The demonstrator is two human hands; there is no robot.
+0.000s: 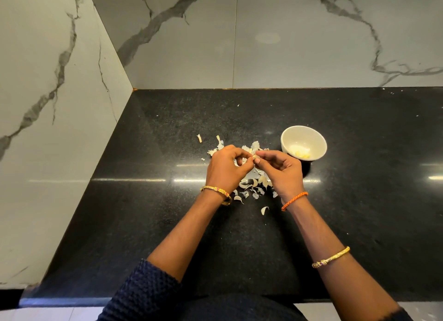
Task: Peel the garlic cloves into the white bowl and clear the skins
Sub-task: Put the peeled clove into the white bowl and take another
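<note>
A small garlic clove (254, 156) is pinched between the fingertips of my left hand (225, 168) and my right hand (281, 170), above the middle of the black counter. Both hands have curled fingers meeting at the clove. Pale garlic skins (254, 188) lie scattered on the counter under and around my hands, with more skins (219, 143) behind my left hand. The white bowl (304, 143) stands just right of my right hand and holds a few peeled cloves (302, 154) at its bottom.
The black granite counter (143, 212) ends at marble walls at the back (287, 44) and on the left (48, 128). A single skin (264, 209) lies nearer to me, between my forearms. The counter's front edge runs below my elbows.
</note>
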